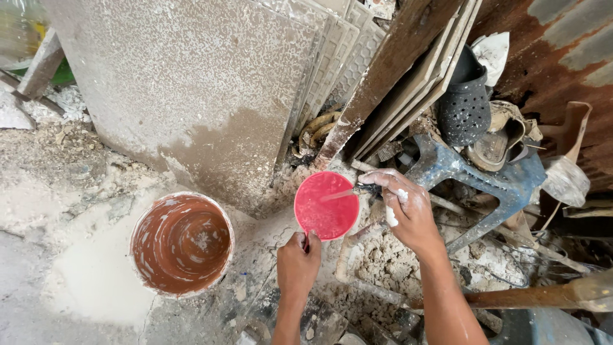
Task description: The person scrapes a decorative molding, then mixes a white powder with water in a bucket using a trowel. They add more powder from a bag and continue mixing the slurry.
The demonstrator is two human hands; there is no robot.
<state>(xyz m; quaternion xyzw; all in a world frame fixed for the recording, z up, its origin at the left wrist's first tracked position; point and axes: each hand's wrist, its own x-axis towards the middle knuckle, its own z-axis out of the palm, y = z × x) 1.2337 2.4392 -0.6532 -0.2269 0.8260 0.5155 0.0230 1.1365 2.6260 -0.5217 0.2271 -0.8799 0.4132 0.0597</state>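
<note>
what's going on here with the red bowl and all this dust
A person holds a small round red plastic bowl by its near rim with the left hand. The right hand, smeared with white paste, holds a thin tool whose tip reaches into the bowl. To the left, a round brown bucket with white streaks inside stands on the dusty ground. Behind, a large grey slab and wooden boards lean upright, beside a blue plastic stool.

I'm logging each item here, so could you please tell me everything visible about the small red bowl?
The red bowl is small, round and plastic-looking, its inside smeared pale and wet. It is held roughly level above rubble. The left hand pinches its near rim; the right hand holds a thin tool reaching in over the far rim.
</note>
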